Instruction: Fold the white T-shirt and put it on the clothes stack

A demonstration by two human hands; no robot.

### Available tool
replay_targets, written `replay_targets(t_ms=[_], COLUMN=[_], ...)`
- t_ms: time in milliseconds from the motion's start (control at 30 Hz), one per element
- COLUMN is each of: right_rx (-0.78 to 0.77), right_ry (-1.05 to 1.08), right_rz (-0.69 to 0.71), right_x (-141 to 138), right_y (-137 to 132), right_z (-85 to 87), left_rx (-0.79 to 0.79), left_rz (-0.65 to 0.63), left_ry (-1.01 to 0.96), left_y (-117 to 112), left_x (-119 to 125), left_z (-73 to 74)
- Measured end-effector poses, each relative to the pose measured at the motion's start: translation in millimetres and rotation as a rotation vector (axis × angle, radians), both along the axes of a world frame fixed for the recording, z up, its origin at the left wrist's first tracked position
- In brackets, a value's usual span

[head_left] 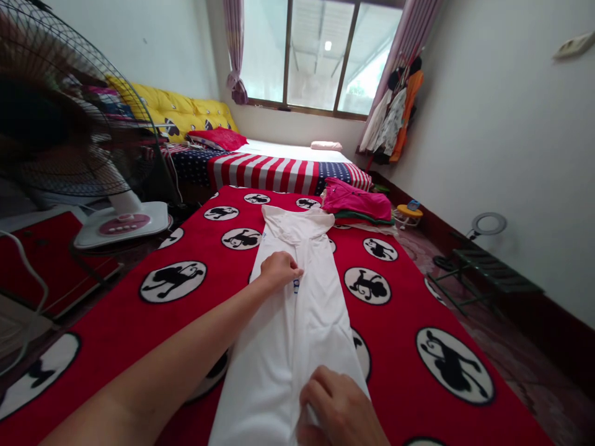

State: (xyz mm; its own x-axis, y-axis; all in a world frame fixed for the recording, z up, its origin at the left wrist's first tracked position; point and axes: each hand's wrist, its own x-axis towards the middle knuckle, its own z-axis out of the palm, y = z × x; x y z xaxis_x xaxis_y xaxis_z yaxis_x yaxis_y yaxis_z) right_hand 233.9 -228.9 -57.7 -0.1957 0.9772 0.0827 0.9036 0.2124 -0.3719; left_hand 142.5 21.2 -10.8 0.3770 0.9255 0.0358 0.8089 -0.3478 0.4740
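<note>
A long white garment (288,334) lies folded lengthwise on a red rug (409,384) printed with black figures in white circles. Its upper end spreads into a wider, creased part near the far edge of the rug. My left hand (279,271) rests on the garment's middle, near a small blue mark, and I cannot tell whether it grips the cloth. At the near end, my right hand (339,409) has its thumb and fingers closed on a fold of the same cloth.
A stack of pink and green clothes (357,201) lies beyond the rug's far right corner. A standing electric fan (69,124) is at the left. Ahead stands a bed with a striped, starred cover (274,174). A green folding rack (483,269) stands by the right wall.
</note>
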Motion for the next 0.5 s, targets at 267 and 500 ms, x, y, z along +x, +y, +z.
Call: replay_targets(t_ms=[267, 500], right_rx=[0.375, 0.54], right_ry=[0.164, 0.201], right_rz=[0.029, 0.188], right_x=[-9.2, 3.8], right_y=[0.8, -11.0], right_z=[-9.7, -8.0], left_rx=[0.014, 0.055], left_rz=[0.003, -0.053], left_ry=[0.001, -0.066], left_y=[5.8, 3.9], left_x=[3.2, -41.1], left_z=[-4.0, -7.8])
